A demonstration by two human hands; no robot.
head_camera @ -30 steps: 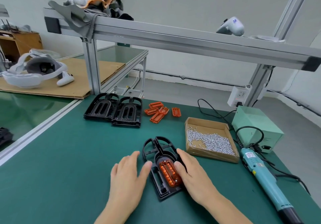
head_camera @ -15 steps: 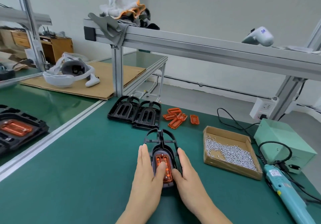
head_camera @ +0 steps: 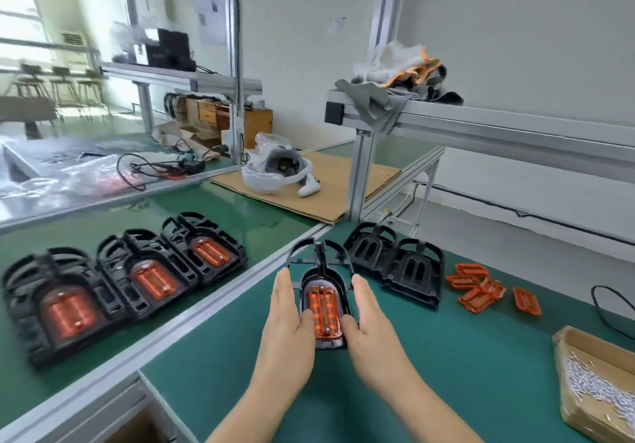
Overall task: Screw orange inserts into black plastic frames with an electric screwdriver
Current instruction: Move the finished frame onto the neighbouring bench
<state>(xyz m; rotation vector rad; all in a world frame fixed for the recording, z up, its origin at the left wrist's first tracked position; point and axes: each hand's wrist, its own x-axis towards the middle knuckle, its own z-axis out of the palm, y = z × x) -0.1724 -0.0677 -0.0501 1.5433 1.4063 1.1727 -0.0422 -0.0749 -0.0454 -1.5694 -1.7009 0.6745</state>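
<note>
Black frame (head_camera: 321, 296) with orange insert (head_camera: 324, 315) is flanked on green mat (head_camera: 446, 356) by left hand (head_camera: 287, 319) and right hand (head_camera: 372, 322), fingers straight, thumbs resting on insert. Slip judged possible: frame merely pressed between palms, nothing curled round it.

Well left of the hands, three black frames with orange inserts (head_camera: 103, 288) are smeared with blur, so their screws cannot be made out. Between the hands, the near end of the black frame (head_camera: 323, 291) is partly covered by both thumbs. Far right of the right hand (head_camera: 372, 332), the cardboard box of screws (head_camera: 598, 384) runs off the picture's edge, and a black cable (head_camera: 604, 308) beyond it is cut off too.
</note>
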